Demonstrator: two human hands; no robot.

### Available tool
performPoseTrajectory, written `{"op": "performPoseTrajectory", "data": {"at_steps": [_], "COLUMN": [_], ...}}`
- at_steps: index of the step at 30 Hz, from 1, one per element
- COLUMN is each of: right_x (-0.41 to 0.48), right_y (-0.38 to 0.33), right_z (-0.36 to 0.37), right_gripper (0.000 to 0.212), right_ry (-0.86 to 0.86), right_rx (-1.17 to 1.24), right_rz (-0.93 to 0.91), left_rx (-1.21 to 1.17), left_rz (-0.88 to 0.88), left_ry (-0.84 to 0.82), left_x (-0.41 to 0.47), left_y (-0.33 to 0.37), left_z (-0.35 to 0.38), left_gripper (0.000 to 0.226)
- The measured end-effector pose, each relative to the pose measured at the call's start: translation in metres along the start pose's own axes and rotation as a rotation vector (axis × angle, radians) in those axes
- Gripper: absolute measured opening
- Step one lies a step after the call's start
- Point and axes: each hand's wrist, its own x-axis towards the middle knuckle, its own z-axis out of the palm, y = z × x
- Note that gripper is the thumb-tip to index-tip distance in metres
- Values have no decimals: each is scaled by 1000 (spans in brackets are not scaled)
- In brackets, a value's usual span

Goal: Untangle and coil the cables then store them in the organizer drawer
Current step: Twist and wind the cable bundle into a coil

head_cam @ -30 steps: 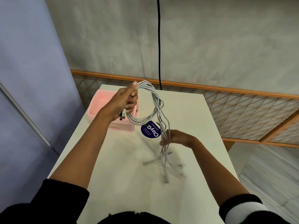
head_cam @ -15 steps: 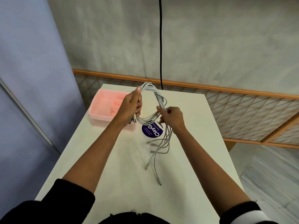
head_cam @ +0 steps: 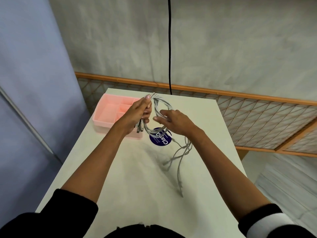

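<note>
My left hand (head_cam: 137,115) grips a bundle of grey-white cables (head_cam: 160,103) at the top of their loops, above the table, with metal plugs sticking out below the fist. My right hand (head_cam: 175,121) is just right of the loops, its fingers stretched out toward them, with strands passing under the palm. Loose cable tails (head_cam: 181,155) hang down from beneath my right hand and trail onto the table. A pink organizer drawer (head_cam: 106,115) with compartments sits at the table's far left, partly hidden by my left hand.
The white table (head_cam: 137,186) is narrow, with edges close on both sides. A round dark-blue sticker (head_cam: 161,140) lies on it under the cables. A black cord (head_cam: 169,48) hangs down the wall behind. A wooden lattice screen (head_cam: 257,117) stands to the right.
My right hand rose from the hanging tails to the loops, pinched them, and now its fingers have opened beside them. The loose tails swung right. My left hand kept its grip.
</note>
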Motion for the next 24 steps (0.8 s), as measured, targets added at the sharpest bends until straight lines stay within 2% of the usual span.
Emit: {"op": "performPoseTrajectory", "data": {"at_steps": [2,6,11,14,16,19,22,24], "right_x": [-5,-12,-21,-25,-26,-26,-22,-18], "right_y": [-1,7,10,16,20,20,25,30], "right_z": [-5,-22,-54,-63,-62,-56,-49,-48], "right_gripper": [38,34,38,26,22,22,25,27], "right_ry": [-57,-16,26,48,88,202,330,377], "right_rx": [-40,45,428,603,634,656,594,533], "right_rz": [-86,-180,-90,-7,4,-18,-27,-19], "left_rx": [31,33,-87,-229,-293,-232,-111,-34], "left_rz": [-1,-18,-67,-147,-171,-138,-91,-87], "left_ry": [32,49,-52,-166,-256,-336,-347,-298], "left_x": [-1,-3,-4,-6,-9,-11,-10,-9], "left_y": [-5,-13,-6,-5,-4,-5,-2,1], "left_z": [-6,-14,-16,-16,-13,-7,-4,-2], "left_gripper": [41,40,42,41,40,39,38,39]}}
